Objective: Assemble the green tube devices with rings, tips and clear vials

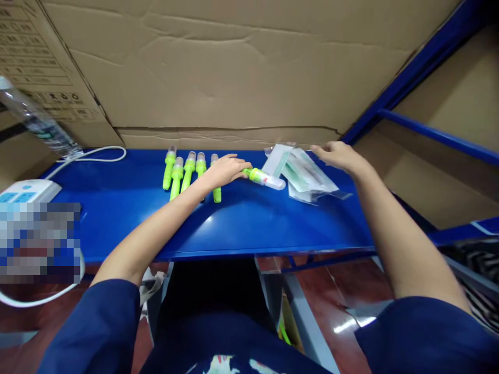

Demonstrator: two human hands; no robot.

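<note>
1. Reference: read directions from a clock face centred on the left hand (228,171), with 12 o'clock toward the brown cardboard panel (234,78) behind the glossy blue tabletop (241,228).
2. Left hand: the fingers close on the green end of a lime-green plastic tube with a long, clear, rounded cap (267,179). The cap points to 4 o'clock. Whether the tube rests on the surface or is slightly raised cannot be told.
3. Right hand (339,156): located at 3 o'clock, thumb toward the sachets, fingers curled. Whether it pinches an edge, or touches one at all, cannot be told.
4. Sachets: flat, clear plastic sachets with white and pale green contents (307,171) lie overlapped at 3 o'clock, between the capped tube and the right hand.
5. Row: five lime-green tubes with translucent caps (189,170) lie side by side at 9 o'clock, partly behind the left forearm.
6. Handling the tube: grip the green body, leaving the cap unloaded; a round barrel is likely to roll if released at an angle.
7. Handling the sachets: take one by its edge, using thumb and forefinger. The thin film probably slides and clings, so separate the layers before lifting.
8. Clearance: carry the left forearm high enough to avoid disturbing the row.
</note>
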